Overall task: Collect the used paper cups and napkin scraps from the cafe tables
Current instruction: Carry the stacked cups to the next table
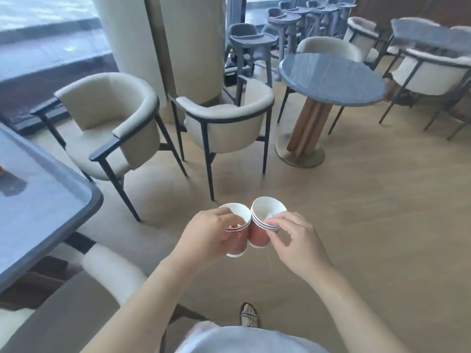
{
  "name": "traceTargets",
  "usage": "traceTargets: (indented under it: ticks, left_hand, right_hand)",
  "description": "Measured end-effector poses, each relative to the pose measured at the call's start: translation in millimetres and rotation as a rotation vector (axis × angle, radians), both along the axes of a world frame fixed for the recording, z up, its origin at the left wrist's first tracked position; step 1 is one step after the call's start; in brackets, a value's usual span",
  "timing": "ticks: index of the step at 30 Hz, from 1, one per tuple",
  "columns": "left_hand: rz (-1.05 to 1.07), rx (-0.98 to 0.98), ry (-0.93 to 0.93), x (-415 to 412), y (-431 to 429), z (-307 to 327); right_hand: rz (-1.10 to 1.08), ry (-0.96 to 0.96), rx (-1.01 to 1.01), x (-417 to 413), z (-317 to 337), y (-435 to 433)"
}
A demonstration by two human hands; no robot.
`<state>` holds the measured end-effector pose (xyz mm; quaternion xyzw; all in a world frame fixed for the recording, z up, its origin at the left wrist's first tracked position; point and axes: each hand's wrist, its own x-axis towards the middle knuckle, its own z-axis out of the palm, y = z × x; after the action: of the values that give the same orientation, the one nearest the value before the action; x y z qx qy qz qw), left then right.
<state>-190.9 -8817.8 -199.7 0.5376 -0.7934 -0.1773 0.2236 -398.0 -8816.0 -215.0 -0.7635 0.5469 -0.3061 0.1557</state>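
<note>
Two red paper cups with white rims and dark stripes are held side by side above the floor, touching. My left hand (204, 238) grips the left cup (235, 240) around its side. My right hand (293, 240) pinches the rim of the right cup (258, 236) with thumb and fingers. Inside the right cup lies a small white scrap (270, 214); a thin thread hangs below that cup. The inside of the left cup is partly hidden by my fingers.
A grey square table (51, 200) stands at the left with a dark object on it. Two cream armchairs (107, 118) (224, 121) stand ahead. A round grey table (331, 80) with more chairs is at the right. Wooden floor lies between them.
</note>
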Motion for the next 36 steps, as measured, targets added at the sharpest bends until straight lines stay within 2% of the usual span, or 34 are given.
traceTargets:
  ticks: [5, 10, 17, 23, 28, 31, 36]
  left_hand:
    - [0.149, 0.012, -0.007, 11.4, -55.8, 3.6]
    - [0.349, 0.104, -0.046, 56.6, -83.3, -8.5]
    - [0.592, 0.129, -0.026, 150.8, -157.8, -27.6]
    - [0.716, 0.109, -0.037, 253.9, -222.7, -17.6]
    - [0.909, 0.117, -0.029, 327.1, -222.0, -13.1]
    - [1.104, 0.123, 0.025, 357.0, -207.2, -13.4]
    - [1.398, 0.119, 0.047, 404.1, -178.4, -15.1]
  right_hand:
    - [0.152, -0.015, 0.026, 13.4, 0.0, -90.0]
    - [0.379, -0.005, 0.094, 66.8, -9.2, -156.9]
    - [0.613, 0.044, 0.108, 180.3, -18.3, -271.0]
    - [0.754, 0.035, 0.091, 302.3, -3.1, -357.1]
    - [0.91, 0.006, 0.105, 402.4, -5.4, -384.9]
    - [1.011, -0.008, 0.113, 461.0, -7.9, -382.9]
    - [1.293, 0.015, 0.139, 557.7, -18.0, -374.4]
